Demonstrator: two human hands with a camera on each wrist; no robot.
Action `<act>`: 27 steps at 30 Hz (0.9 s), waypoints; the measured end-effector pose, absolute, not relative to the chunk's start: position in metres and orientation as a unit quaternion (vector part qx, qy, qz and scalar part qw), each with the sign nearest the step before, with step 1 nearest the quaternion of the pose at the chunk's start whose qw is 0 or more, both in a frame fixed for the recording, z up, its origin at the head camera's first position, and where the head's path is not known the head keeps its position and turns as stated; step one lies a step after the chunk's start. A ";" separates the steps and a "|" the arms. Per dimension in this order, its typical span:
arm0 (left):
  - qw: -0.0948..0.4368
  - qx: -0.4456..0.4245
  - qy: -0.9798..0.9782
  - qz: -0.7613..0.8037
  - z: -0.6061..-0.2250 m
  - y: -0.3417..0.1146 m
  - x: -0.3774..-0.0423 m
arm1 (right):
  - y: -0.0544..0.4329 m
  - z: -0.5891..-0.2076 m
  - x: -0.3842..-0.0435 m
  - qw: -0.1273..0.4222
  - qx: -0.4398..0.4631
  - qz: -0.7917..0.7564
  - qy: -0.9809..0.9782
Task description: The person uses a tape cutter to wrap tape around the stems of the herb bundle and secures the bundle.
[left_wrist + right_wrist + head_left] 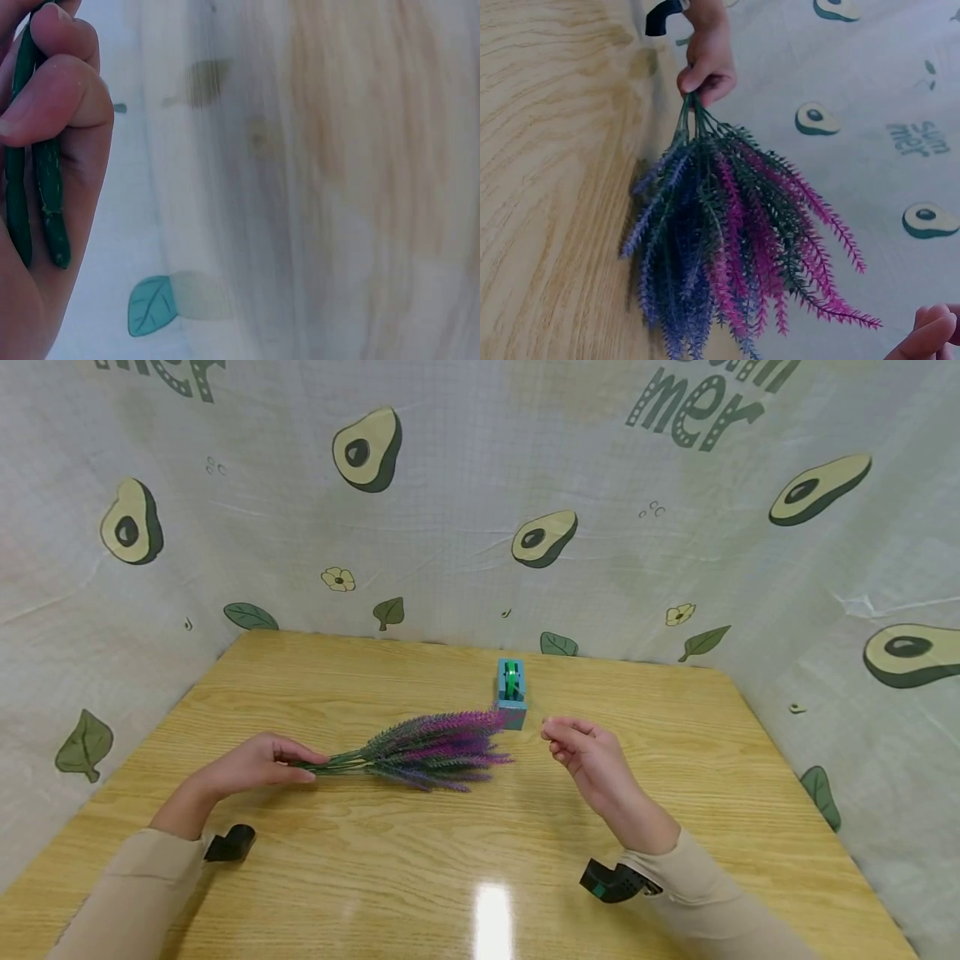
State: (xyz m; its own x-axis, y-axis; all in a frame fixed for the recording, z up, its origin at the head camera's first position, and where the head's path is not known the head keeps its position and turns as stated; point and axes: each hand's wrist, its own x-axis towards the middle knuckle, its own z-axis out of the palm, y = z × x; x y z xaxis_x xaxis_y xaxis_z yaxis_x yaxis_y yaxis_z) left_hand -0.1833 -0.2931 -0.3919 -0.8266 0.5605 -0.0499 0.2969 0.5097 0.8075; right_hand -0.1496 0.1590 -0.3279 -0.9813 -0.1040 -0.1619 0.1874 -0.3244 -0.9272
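Observation:
My left hand (pixel 258 764) grips the green stems of a bunch of artificial lavender (pixel 438 747) with purple, pink and blue-violet flower spikes. The bunch points right, held low over the table in the head view. Close up in the left wrist view, curled fingers (pixel 64 97) wrap two thick green stem ends (pixel 51 202). To the right of the flower tips, my right hand (pixel 596 768) is raised with thumb and forefinger together; nothing shows between them. Just behind the flower tips stands a blue tape dispenser (pixel 512 717) with a green roll (pixel 512 679).
The wooden table (pixel 360 877) has a bright light reflection near its front. A pale cloth (pixel 450 460) printed with avocados and leaves hangs behind it and along both sides. Each wrist carries a black camera, such as the right one (pixel 615 883).

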 end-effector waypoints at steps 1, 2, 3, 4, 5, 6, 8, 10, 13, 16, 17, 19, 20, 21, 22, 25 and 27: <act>0.154 0.254 0.856 0.424 -0.392 -0.291 -0.184 | 0.159 -0.327 -0.150 0.090 0.035 -0.813 0.575; 0.154 0.258 0.855 0.422 -0.392 -0.289 -0.184 | 0.160 -0.326 -0.150 0.090 0.034 -0.812 0.575; 0.154 0.263 0.853 0.423 -0.391 -0.287 -0.184 | 0.160 -0.325 -0.151 0.091 0.035 -0.812 0.575; 0.154 0.269 0.851 0.424 -0.391 -0.284 -0.184 | 0.160 -0.324 -0.151 0.091 0.037 -0.813 0.575; 0.155 0.274 0.849 0.425 -0.390 -0.281 -0.184 | 0.161 -0.323 -0.151 0.091 0.038 -0.813 0.574; 0.155 0.278 0.847 0.425 -0.389 -0.279 -0.184 | 0.161 -0.322 -0.152 0.092 0.037 -0.813 0.574; 0.154 0.288 0.845 0.423 -0.388 -0.273 -0.185 | 0.162 -0.319 -0.153 0.092 0.038 -0.812 0.576; 0.154 0.298 0.845 0.417 -0.387 -0.267 -0.185 | 0.163 -0.316 -0.154 0.091 0.038 -0.811 0.576; 0.159 0.307 0.842 0.415 -0.387 -0.258 -0.187 | 0.164 -0.313 -0.156 0.090 0.034 -0.810 0.578; 0.171 0.316 0.834 0.419 -0.388 -0.247 -0.188 | 0.166 -0.309 -0.158 0.093 0.025 -0.809 0.579; 0.173 0.319 0.832 0.419 -0.389 -0.243 -0.189 | 0.166 -0.308 -0.159 0.093 0.023 -0.809 0.580; 0.178 0.327 0.828 0.420 -0.389 -0.234 -0.190 | 0.167 -0.307 -0.160 0.094 0.020 -0.807 0.582; 0.180 0.329 0.826 0.420 -0.390 -0.229 -0.191 | 0.167 -0.306 -0.161 0.096 0.017 -0.806 0.583; 0.183 0.331 0.825 0.420 -0.390 -0.225 -0.192 | 0.167 -0.305 -0.161 0.096 0.016 -0.806 0.584; 0.186 0.333 0.824 0.420 -0.390 -0.220 -0.194 | 0.168 -0.304 -0.161 0.097 0.016 -0.805 0.585; 0.194 0.332 0.821 0.421 -0.390 -0.205 -0.197 | 0.167 -0.302 -0.162 0.101 0.017 -0.804 0.586; 0.199 0.333 0.818 0.424 -0.390 -0.195 -0.200 | 0.167 -0.301 -0.162 0.102 0.022 -0.803 0.587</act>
